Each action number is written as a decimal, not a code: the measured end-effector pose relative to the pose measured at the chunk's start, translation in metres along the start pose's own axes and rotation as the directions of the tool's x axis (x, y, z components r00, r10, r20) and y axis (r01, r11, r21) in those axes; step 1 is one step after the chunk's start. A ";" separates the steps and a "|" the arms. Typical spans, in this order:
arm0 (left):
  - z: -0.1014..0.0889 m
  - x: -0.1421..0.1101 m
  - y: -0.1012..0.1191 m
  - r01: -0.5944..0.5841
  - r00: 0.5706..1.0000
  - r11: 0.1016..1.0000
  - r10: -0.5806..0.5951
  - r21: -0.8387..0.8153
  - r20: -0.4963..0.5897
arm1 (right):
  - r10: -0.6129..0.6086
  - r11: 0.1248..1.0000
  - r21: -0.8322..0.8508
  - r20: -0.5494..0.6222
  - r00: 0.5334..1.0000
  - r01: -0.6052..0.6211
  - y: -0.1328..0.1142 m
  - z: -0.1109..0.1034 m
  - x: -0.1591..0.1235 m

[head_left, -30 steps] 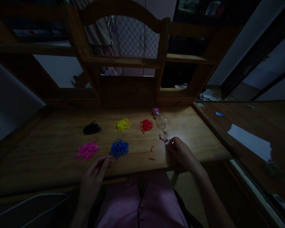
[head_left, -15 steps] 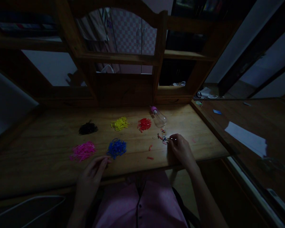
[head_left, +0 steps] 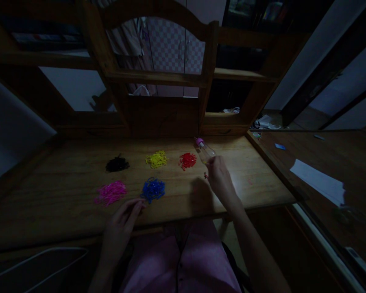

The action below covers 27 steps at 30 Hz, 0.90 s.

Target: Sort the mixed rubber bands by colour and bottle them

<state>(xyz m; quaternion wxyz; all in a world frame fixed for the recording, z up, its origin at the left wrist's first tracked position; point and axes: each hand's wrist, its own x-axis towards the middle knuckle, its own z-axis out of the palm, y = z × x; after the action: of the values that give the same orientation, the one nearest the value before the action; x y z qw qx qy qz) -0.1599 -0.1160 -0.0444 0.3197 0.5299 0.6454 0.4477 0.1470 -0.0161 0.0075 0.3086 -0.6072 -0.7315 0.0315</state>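
My right hand (head_left: 220,177) is pinched over the right part of the table, just in front of a clear bulb-shaped bottle (head_left: 206,152) with a pink cap. A small yellow loop shows at its fingertips. Under the hand are a few loose loops (head_left: 205,175), partly hidden. At the near edge of the blue pile of small loops (head_left: 153,189), my left hand (head_left: 128,212) rests with thumb and forefinger together; what they hold, if anything, is too small to make out. Other piles are pink (head_left: 111,193), black (head_left: 117,164), yellow (head_left: 157,159) and red (head_left: 187,161).
A wooden shelf unit (head_left: 164,116) rises at the back of the wooden table (head_left: 67,195). To the right, a second brown surface (head_left: 305,148) holds white papers (head_left: 319,181) and a small blue card (head_left: 279,146).
My right hand has moved left and away from me, from the loose mixed loops toward the bottle and red pile. My left hand stays beside the blue pile. The view has shifted slightly.
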 end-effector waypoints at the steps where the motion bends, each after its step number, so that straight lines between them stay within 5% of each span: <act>1: -0.001 0.000 0.000 -0.007 1.000 1.000 0.007 0.007 0.001 | -0.099 0.993 0.064 0.057 0.993 0.095 -0.015 0.010 0.012; 6: -0.003 0.002 0.003 -0.001 1.000 0.999 0.001 -0.049 0.002 | -0.351 0.936 0.098 0.225 0.909 0.337 -0.076 0.068 0.072; 11: -0.003 0.001 0.011 0.010 1.000 0.995 -0.011 -0.096 -0.007 | -0.416 0.908 0.091 0.298 0.859 0.408 -0.088 0.095 0.103; 15: -0.004 -0.001 0.019 0.015 1.000 0.994 -0.015 -0.106 -0.001 | -0.352 0.933 0.147 0.174 0.920 0.329 -0.067 0.055 0.099; 21: -0.006 0.000 0.014 0.035 0.999 0.997 -0.033 -0.061 0.034 | -0.102 0.980 0.181 0.134 0.986 0.077 0.021 -0.034 0.031; 27: -0.005 0.001 0.006 0.065 0.998 0.994 -0.064 -0.092 0.011 | 0.072 0.992 0.088 0.168 0.983 -0.088 0.073 -0.017 -0.006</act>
<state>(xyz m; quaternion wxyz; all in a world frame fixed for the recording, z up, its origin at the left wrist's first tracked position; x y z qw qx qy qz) -0.1620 -0.1158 -0.0368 0.3610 0.4952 0.6394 0.4644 0.2194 -0.0086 -0.0118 0.2743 -0.6162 -0.7270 0.1288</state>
